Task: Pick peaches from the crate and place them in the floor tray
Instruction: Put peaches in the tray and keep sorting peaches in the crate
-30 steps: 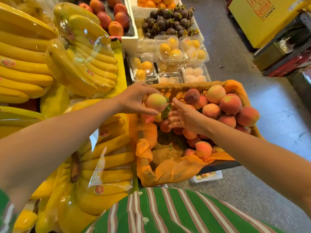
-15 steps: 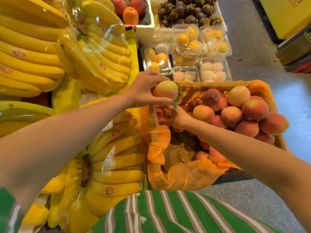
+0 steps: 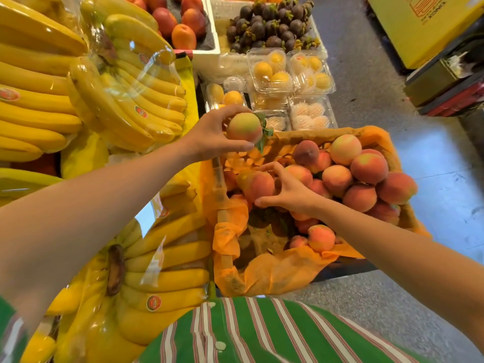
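Note:
A crate lined with orange paper [image 3: 275,273] holds several peaches [image 3: 366,166], piled toward its right side. My left hand [image 3: 209,134] holds a yellow-pink peach with a green leaf [image 3: 243,127] above the crate's far left corner. Lower down, my right hand [image 3: 290,189] grips a redder peach [image 3: 259,184] at the left edge of the pile, fingers curled round it. No floor tray shows in the head view.
Bagged banana bunches [image 3: 117,87] fill the left side. Clear clamshell boxes of yellow fruit [image 3: 269,69] stand behind the crate, with mangosteens [image 3: 272,24] and red-orange fruit [image 3: 183,24] further back. Grey floor [image 3: 432,200] lies to the right, with a yellow box [image 3: 419,24] beyond it.
My left hand has lifted its leafy peach up and away from the crate. My right hand has closed round a redder peach in the pile.

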### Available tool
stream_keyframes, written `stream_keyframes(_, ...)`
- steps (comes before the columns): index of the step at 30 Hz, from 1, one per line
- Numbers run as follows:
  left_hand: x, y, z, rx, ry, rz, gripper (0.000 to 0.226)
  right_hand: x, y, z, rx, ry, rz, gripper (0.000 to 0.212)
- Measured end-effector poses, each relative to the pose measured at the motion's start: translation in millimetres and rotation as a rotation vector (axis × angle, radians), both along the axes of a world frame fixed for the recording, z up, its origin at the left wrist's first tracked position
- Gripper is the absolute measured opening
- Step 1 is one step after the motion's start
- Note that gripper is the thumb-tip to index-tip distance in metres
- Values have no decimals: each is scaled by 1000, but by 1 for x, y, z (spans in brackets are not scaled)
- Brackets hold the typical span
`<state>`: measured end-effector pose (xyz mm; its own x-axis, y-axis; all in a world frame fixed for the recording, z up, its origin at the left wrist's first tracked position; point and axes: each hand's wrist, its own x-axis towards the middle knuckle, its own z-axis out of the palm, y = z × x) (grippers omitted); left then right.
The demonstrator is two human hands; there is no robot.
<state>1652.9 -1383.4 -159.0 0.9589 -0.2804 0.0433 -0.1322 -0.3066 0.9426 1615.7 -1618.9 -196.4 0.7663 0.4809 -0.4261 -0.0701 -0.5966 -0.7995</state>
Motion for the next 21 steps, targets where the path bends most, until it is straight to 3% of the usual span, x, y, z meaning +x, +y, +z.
stream_keyframes(5,1,-23,12,-196,222,-72,68,-19,-31,23,90,16,-31,74)
stream_keyframes(9,-4,-36,16,-347,510,-258,69,-32,-45,33,180,95,-81,77)
stream_keyframes(12,-7,-41,19,-367,643,-386,56,-38,-51,38,226,129,-116,79)
stream_keyframes(16,-12,-48,24,-318,644,-453,29,-45,-59,44,320,277,-211,88)
stream_keyframes(19,-13,-51,24,-243,601,-456,41,-49,-65,47,429,428,-251,84)
stream_keyframes(21,-14,-54,25,-206,583,-448,55,-51,-69,44,478,476,-307,92)
